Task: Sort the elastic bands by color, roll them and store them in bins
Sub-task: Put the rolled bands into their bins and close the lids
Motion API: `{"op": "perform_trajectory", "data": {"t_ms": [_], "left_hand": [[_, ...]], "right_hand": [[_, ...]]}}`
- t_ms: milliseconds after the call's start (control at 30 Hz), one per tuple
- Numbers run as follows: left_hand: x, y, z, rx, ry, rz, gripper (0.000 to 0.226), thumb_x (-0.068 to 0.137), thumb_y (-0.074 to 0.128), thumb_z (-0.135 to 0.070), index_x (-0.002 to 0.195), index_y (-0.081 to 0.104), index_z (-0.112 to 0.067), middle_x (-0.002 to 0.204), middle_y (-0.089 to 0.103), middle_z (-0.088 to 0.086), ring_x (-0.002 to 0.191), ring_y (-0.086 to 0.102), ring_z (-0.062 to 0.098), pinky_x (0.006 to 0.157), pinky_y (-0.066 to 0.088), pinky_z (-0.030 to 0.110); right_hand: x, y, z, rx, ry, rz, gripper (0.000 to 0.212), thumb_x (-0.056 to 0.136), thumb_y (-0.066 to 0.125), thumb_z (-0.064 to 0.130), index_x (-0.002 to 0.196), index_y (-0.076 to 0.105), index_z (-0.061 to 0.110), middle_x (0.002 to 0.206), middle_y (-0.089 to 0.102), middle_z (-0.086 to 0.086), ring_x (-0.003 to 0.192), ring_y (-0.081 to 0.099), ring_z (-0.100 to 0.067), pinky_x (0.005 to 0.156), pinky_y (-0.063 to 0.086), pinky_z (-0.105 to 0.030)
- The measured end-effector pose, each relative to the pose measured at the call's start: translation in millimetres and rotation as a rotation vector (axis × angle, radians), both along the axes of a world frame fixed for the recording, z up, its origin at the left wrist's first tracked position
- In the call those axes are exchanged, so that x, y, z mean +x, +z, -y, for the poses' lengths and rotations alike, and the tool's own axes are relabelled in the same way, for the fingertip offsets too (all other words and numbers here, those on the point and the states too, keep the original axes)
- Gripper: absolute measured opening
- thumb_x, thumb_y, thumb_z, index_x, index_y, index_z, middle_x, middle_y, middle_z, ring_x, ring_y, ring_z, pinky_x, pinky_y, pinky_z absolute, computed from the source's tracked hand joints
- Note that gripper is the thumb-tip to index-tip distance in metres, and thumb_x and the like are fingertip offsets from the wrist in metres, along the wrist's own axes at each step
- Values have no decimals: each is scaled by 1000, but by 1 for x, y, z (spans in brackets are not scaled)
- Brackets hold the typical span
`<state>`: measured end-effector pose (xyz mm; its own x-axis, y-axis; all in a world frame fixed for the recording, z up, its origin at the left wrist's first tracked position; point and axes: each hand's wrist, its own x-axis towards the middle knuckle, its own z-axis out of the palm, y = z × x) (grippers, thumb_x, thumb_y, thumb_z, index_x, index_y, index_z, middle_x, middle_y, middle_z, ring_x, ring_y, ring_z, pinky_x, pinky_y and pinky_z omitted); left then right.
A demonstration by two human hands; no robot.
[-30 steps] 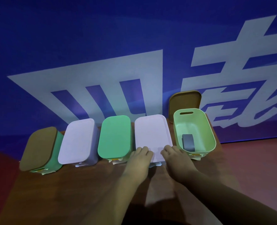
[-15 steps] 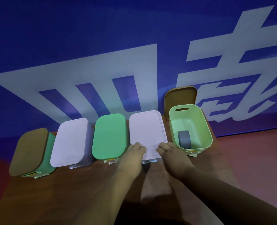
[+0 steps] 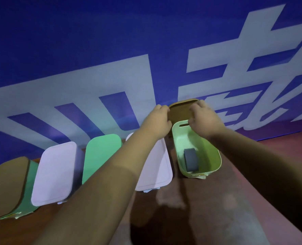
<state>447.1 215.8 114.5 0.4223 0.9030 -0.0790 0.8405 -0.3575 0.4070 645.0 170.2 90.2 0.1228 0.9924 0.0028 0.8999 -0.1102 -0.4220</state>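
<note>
Left hand grips lid at left edge; right hand fingers curl over right edge. Lid stands behind open bin; grey band inside.

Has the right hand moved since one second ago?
Yes. The right hand moved away from the person, from the near end of the open green bin to its far end, onto the brown lid.

Four lidded bins, one open bin, one loose lid, one band.
</note>
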Motion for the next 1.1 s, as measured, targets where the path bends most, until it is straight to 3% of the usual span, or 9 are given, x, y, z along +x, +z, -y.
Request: {"op": "perform_trajectory", "data": {"t_ms": [233, 367, 433, 533, 700, 767, 867, 967, 1100], "left_hand": [[58, -19, -34, 70, 39, -143, 46, 95, 65, -11, 139, 50, -12, 140, 44, 11, 123, 51, 32, 101, 51, 44], [65, -31, -33, 78, 16, -284, 30, 102, 59, -11, 133, 57, -13, 136, 42, 14, 117, 53, 35, 96, 53, 45], [61, -32, -33, 72, 27, -260, 22, 102, 58, -11, 123, 63, -15, 129, 45, 11, 108, 56, 33, 91, 53, 41], [59, -31, -26, 128, 30, -172, 14, 99, 61, -13, 111, 65, -18, 116, 44, 5, 97, 53, 28, 87, 57, 41], [54, -26, 10, 263, -18, -82, 21, 99, 61, -10, 115, 67, -20, 109, 41, 1, 97, 48, 23, 74, 59, 43], [51, -27, 35, 282, -71, -67, 24, 98, 61, -12, 119, 67, -21, 108, 40, 2, 100, 47, 25, 70, 56, 43], [44, -36, 82, 263, -142, -99, 23, 93, 63, -22, 116, 65, -23, 112, 45, 2, 104, 47, 26, 75, 53, 40], [37, -52, 117, 222, -148, -100, 23, 90, 65, -25, 113, 63, -22, 117, 50, 1, 105, 48, 24, 82, 51, 37], [33, -71, 141, 105, -230, -50, 40, 91, 67, -20, 130, 59, -15, 139, 50, 3, 122, 47, 29, 102, 50, 41]], "right_hand": [[33, -3, -41, -60, 51, 31, 60, 95, 63, 12, 153, 49, 20, 144, 49, -8, 123, 59, -36, 105, 54, -52], [39, -15, -46, -11, 95, 125, 40, 101, 62, 19, 141, 60, 21, 129, 47, -11, 107, 60, -36, 97, 56, -47], [38, -13, -47, 19, 79, 194, 27, 105, 60, 27, 130, 67, 22, 120, 48, -11, 103, 57, -35, 91, 56, -45], [43, -8, -41, 79, 60, 229, 23, 107, 56, 27, 121, 71, 18, 116, 52, -9, 103, 54, -33, 88, 52, -44], [50, 2, 2, 204, 63, 123, 11, 98, 57, 13, 103, 66, 13, 109, 57, -6, 95, 51, -28, 76, 35, -36], [50, -9, 33, 240, 85, 81, 12, 92, 58, 8, 102, 64, 13, 107, 59, -5, 94, 53, -29, 74, 36, -35], [47, -31, 76, 186, 151, 92, 17, 88, 64, 10, 103, 69, 18, 107, 65, 0, 95, 59, -28, 80, 50, -43], [41, -48, 112, 147, 185, 97, 25, 85, 71, 15, 108, 71, 26, 117, 66, 6, 103, 58, -24, 88, 50, -41], [33, -65, 148, 108, 180, 139, 41, 83, 52, 26, 121, 68, 27, 129, 63, 5, 117, 55, -27, 96, 48, -44]]}}
